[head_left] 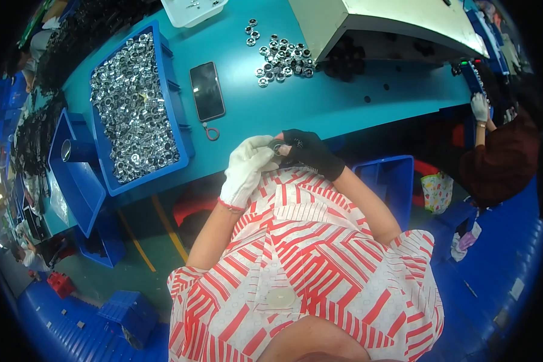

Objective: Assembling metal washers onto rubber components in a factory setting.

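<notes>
My left hand (247, 168), in a white glove, and my right hand (306, 152), in a black glove with bare fingertips, meet in front of my body at the table's near edge. Between their fingertips is a small shiny ring-shaped part (277, 146), pinched from both sides and partly covered by the fingers. Beyond them on the teal table lie a dark phone (207, 92) with a ring strap and a loose group of small chrome round parts (283, 55). To the left stands a blue bin (184, 136) heaped with similar shiny parts.
Another blue bin (90, 196) holding a dark cylinder leans at the table's left edge. A white tray (190, 17) stands at the far side. A cream metal housing (398, 18) overhangs the far right, with dark round pieces beneath. At right, a co-worker's gloved hand (479, 107) touches equipment.
</notes>
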The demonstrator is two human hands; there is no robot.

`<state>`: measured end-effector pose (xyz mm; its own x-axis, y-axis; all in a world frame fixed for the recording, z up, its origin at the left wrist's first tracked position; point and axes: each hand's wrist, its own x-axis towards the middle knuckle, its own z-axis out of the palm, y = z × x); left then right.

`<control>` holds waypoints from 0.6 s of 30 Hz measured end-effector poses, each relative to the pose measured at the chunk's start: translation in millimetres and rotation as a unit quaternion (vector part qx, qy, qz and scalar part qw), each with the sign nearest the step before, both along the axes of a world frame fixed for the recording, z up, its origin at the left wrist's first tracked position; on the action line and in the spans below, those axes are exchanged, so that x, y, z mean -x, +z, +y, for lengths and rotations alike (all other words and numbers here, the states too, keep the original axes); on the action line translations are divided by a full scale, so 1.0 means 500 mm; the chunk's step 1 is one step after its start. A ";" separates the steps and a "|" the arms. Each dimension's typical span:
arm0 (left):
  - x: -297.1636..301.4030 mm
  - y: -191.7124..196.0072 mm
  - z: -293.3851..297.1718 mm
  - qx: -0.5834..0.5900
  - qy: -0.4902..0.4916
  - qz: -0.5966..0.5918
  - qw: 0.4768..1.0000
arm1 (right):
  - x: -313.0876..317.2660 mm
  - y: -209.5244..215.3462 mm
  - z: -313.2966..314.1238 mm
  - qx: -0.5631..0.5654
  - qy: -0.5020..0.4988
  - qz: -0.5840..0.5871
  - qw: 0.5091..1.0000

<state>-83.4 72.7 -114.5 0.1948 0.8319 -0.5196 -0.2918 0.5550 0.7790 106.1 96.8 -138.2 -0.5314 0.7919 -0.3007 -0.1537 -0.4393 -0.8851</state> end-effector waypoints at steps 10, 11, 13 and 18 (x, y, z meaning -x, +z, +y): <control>-0.021 0.018 0.007 0.057 0.035 -0.068 0.995 | 0.007 -0.007 -0.019 -0.363 -0.085 -0.146 0.916; -0.020 0.015 0.004 0.029 0.015 -0.055 0.998 | 0.009 -0.008 -0.021 -0.365 -0.078 -0.131 0.918; -0.024 0.031 0.012 0.011 0.001 -0.063 0.998 | 0.006 -0.011 -0.022 -0.367 -0.071 -0.117 0.920; -0.039 0.054 0.011 -0.030 0.030 -0.053 0.998 | 0.000 0.000 -0.025 -0.266 -0.030 -0.153 0.951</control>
<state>-63.8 78.3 -87.5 0.1943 0.8731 -0.4472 -0.4057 0.4865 0.7737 106.3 84.6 -138.3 -0.4329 0.9013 0.0187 0.1360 0.0858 -0.9870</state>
